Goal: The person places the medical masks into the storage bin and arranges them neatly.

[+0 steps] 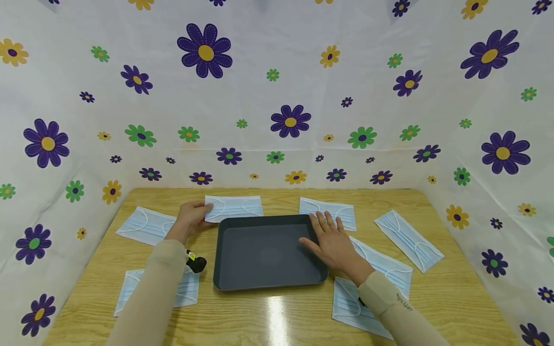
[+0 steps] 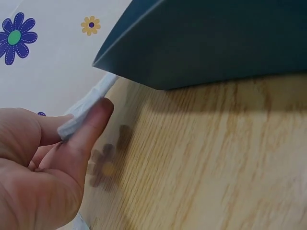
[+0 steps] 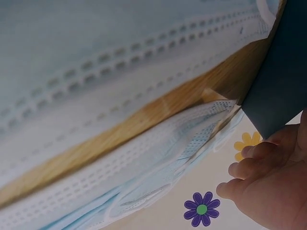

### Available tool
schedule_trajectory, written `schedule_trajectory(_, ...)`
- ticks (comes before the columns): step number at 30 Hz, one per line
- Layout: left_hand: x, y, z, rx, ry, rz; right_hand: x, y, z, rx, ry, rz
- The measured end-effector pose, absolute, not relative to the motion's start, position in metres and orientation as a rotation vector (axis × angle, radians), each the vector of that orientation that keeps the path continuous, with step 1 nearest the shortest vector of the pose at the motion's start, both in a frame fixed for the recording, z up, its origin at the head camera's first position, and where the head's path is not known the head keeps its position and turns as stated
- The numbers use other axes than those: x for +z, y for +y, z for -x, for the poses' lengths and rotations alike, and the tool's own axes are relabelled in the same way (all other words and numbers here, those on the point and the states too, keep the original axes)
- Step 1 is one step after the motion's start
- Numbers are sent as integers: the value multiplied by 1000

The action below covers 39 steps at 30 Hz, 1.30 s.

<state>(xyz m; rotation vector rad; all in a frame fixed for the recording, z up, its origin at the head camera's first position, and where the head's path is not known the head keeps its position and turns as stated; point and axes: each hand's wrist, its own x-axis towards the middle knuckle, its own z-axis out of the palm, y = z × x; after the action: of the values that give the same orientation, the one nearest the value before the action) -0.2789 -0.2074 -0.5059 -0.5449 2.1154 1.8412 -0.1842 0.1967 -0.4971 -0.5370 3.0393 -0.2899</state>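
Observation:
In the head view my left hand (image 1: 192, 218) pinches the left end of a light blue face mask (image 1: 235, 207) behind the tray's back left corner. The left wrist view shows that mask's edge (image 2: 88, 108) between thumb and fingers. A dark grey rectangular tray (image 1: 270, 284) lies in the middle of the table. Over its right side is my right hand (image 1: 332, 242), palm down with fingers straight, overlapping the rim. The right wrist view has those fingers (image 3: 254, 167) beside the tray's wall (image 3: 283, 72).
More face masks lie around the tray: one behind it (image 1: 327, 211), one at far right (image 1: 409, 240), two under the right forearm, and two at left, including one (image 1: 144, 226) by the left hand. A flowered cloth (image 1: 277, 96) encloses the wooden table (image 1: 242, 317).

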Motion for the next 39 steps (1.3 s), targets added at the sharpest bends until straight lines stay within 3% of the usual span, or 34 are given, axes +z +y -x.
schedule_trajectory(21,-492,-213,274,2111,1863,510,-498,198,186,-297,3035,537)
schedule_trajectory(39,-487,-200,248,2140,1844,335,-499,198,185,-311,3031,526)
